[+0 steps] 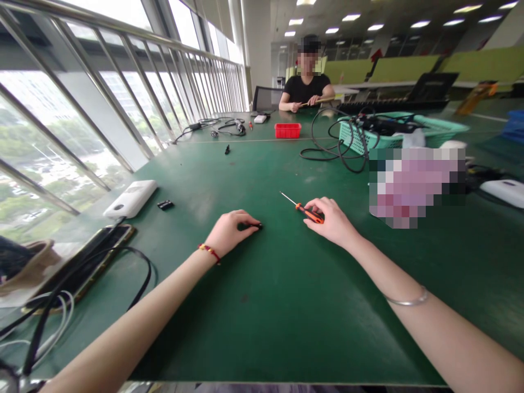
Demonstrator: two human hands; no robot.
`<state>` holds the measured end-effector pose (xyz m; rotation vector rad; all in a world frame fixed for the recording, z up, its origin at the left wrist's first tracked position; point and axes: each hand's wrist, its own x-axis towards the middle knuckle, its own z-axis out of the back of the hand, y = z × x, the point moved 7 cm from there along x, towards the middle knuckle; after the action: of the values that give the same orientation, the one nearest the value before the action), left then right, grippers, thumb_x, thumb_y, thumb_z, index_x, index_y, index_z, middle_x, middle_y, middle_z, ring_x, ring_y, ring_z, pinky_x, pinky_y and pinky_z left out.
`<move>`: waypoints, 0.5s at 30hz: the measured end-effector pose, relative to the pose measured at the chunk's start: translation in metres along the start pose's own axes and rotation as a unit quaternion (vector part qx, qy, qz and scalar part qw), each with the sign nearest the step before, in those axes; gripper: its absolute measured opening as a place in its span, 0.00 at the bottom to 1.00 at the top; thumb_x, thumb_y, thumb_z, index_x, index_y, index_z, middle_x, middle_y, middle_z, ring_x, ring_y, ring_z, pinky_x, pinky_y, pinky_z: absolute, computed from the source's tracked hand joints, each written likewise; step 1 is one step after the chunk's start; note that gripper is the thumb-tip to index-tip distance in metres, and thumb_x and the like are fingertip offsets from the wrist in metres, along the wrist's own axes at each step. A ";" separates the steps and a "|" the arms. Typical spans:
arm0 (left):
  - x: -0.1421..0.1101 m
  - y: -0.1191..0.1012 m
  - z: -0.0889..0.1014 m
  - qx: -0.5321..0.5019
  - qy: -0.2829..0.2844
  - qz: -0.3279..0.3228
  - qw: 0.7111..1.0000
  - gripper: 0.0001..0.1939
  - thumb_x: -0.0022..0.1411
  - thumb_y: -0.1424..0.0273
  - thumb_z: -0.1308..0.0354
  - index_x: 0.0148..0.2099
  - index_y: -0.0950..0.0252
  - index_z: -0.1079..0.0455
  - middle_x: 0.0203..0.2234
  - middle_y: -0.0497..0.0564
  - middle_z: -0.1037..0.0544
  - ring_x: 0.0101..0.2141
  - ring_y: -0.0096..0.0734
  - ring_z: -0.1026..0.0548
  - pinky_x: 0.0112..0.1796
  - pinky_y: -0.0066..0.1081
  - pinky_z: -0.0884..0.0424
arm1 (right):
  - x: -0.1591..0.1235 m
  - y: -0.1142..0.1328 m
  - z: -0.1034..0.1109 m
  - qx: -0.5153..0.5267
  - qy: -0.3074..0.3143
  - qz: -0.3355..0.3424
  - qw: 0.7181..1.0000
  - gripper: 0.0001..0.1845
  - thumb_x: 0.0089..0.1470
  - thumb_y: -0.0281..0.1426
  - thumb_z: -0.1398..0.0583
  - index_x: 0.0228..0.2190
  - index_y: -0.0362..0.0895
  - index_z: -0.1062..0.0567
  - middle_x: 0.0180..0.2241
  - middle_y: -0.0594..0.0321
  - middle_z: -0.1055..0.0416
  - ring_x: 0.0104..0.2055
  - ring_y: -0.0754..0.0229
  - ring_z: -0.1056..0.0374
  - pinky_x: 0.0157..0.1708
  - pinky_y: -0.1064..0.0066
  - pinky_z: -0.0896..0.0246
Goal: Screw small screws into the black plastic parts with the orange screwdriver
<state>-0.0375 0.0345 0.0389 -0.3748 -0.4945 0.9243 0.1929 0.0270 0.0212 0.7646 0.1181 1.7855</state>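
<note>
1 orange-and-black screwdriver (306,211), right of centre, held in the right hand (332,222); 1 small black piece (260,225), left of it, pinched by the left hand (230,232) (a slack pinch could drop it).

This looks like an open-plan office, with one big green-topped bench (245,333) serving as a work surface. Rows of bright rectangular ceiling lights (351,17) run overhead, and lime-green cubicle partitions (403,70) stand beyond the far end. A mesh-backed office chair (267,99) is drawn up near a person in a black T-shirt (307,87) seated at the bench. Along the left, tall windows (180,24) behind a metal railing (176,45) look down on trees and buildings, so the room is above ground level. A screwdriver (310,213), loose cables (321,158) and a turquoise plastic basket (352,137) give it a workshop side.
</note>
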 end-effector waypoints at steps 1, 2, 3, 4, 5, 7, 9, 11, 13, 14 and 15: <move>0.009 -0.013 -0.013 -0.009 0.009 -0.028 1.000 0.10 0.56 0.65 0.44 0.36 0.61 0.23 0.34 0.49 0.22 0.35 0.30 0.25 0.40 0.29 0.29 | -0.001 0.000 0.000 -0.023 0.008 -0.004 1.000 0.14 0.43 0.34 0.38 0.35 0.46 0.30 0.34 0.58 0.31 0.36 0.54 0.37 0.37 0.63 0.41; 0.017 -0.024 -0.025 -0.013 0.015 -0.051 0.998 0.09 0.56 0.67 0.43 0.36 0.61 0.23 0.33 0.49 0.22 0.35 0.30 0.25 0.41 0.29 0.30 | -0.001 0.000 -0.001 -0.046 0.016 -0.007 0.999 0.15 0.43 0.34 0.38 0.36 0.46 0.30 0.34 0.58 0.31 0.36 0.53 0.37 0.36 0.63 0.42; 0.024 -0.032 -0.035 -0.013 0.010 -0.064 0.998 0.08 0.56 0.67 0.42 0.37 0.60 0.22 0.34 0.49 0.22 0.36 0.30 0.26 0.41 0.29 0.30 | -0.002 0.001 -0.001 -0.064 0.024 -0.008 0.998 0.15 0.44 0.34 0.39 0.37 0.46 0.30 0.34 0.58 0.31 0.36 0.53 0.37 0.36 0.63 0.42; 0.029 -0.038 -0.042 -0.009 0.000 -0.072 0.997 0.07 0.56 0.67 0.41 0.37 0.60 0.22 0.34 0.49 0.22 0.36 0.30 0.26 0.42 0.29 0.30 | -0.002 0.002 -0.001 -0.076 0.030 -0.009 0.997 0.15 0.45 0.33 0.39 0.38 0.46 0.31 0.34 0.58 0.30 0.36 0.52 0.36 0.37 0.62 0.43; 0.032 -0.043 -0.048 0.000 -0.009 -0.080 0.997 0.07 0.57 0.68 0.41 0.37 0.59 0.23 0.34 0.48 0.22 0.36 0.30 0.26 0.42 0.30 0.31 | -0.002 0.002 -0.001 -0.082 0.035 -0.008 0.996 0.14 0.46 0.33 0.41 0.38 0.47 0.31 0.34 0.59 0.30 0.36 0.53 0.35 0.37 0.62 0.44; 0.034 -0.048 -0.053 0.026 -0.019 -0.093 0.995 0.08 0.58 0.67 0.42 0.39 0.58 0.23 0.35 0.48 0.23 0.37 0.31 0.27 0.42 0.32 0.31 | -0.003 0.004 -0.001 -0.076 0.037 -0.011 0.996 0.14 0.47 0.31 0.42 0.39 0.47 0.31 0.33 0.60 0.29 0.36 0.53 0.34 0.36 0.63 0.44; 0.033 -0.048 -0.053 0.044 -0.020 -0.092 0.995 0.08 0.59 0.68 0.43 0.39 0.58 0.24 0.35 0.48 0.23 0.37 0.31 0.27 0.42 0.32 0.32 | -0.002 0.006 0.001 -0.047 0.025 -0.023 0.998 0.15 0.48 0.30 0.43 0.40 0.47 0.32 0.30 0.62 0.29 0.33 0.56 0.34 0.34 0.65 0.44; 0.030 -0.047 -0.050 0.048 -0.018 -0.082 0.995 0.07 0.58 0.69 0.43 0.38 0.59 0.25 0.35 0.48 0.23 0.37 0.31 0.28 0.42 0.32 0.32 | -0.002 0.010 0.007 -0.002 -0.006 -0.026 1.000 0.13 0.48 0.29 0.43 0.39 0.47 0.31 0.30 0.62 0.29 0.31 0.58 0.34 0.33 0.66 0.43; 0.030 -0.046 -0.047 0.045 -0.017 -0.069 0.996 0.07 0.57 0.71 0.42 0.39 0.60 0.26 0.33 0.48 0.23 0.37 0.31 0.28 0.41 0.32 0.32 | -0.002 0.015 0.017 0.050 -0.059 -0.021 0.997 0.09 0.49 0.29 0.44 0.36 0.46 0.30 0.33 0.61 0.29 0.31 0.59 0.34 0.33 0.68 0.41; 0.030 -0.045 -0.046 0.042 -0.019 -0.063 0.997 0.08 0.56 0.71 0.42 0.40 0.61 0.27 0.33 0.48 0.23 0.36 0.31 0.28 0.41 0.32 0.32 | -0.003 0.018 0.024 0.077 -0.090 -0.020 0.993 0.07 0.49 0.29 0.44 0.34 0.46 0.30 0.34 0.61 0.29 0.31 0.60 0.34 0.33 0.68 0.40; 0.030 -0.045 -0.046 0.039 -0.022 -0.057 0.997 0.09 0.55 0.72 0.41 0.41 0.62 0.27 0.32 0.48 0.23 0.36 0.32 0.28 0.40 0.32 0.31 | -0.004 0.020 0.030 0.107 -0.119 -0.026 0.987 0.06 0.50 0.30 0.44 0.33 0.45 0.29 0.34 0.61 0.30 0.30 0.61 0.34 0.32 0.69 0.40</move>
<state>0.0326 0.0300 0.0313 -0.2530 -0.5120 0.8401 0.1938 0.0076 0.0520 1.1139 0.1703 1.6358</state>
